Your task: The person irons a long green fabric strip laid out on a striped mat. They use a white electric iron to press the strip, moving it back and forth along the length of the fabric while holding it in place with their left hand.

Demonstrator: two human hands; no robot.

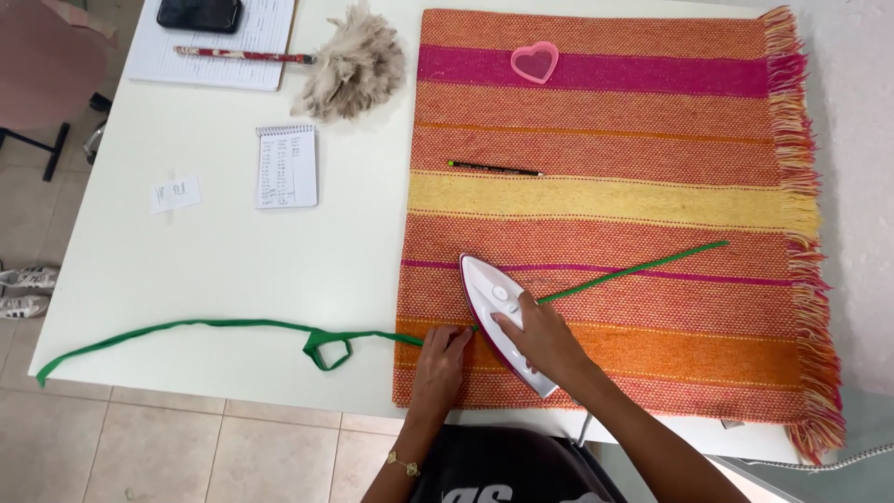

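Right hand (545, 337) grips iron (503, 317) on striped blanket (605, 200); left hand (440, 365), fingers (456, 340) pinched shut, pins green ribbon (233, 325) beside iron.

The iron (503, 321) sits on the ribbon (233, 328) (atop the blanket (652, 140)), notepad (286, 166) left.

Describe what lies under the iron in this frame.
The iron rests on the green ribbon, which lies across the striped woven cloth. The ribbon emerges at both sides; the stretch beneath the soleplate is covered.
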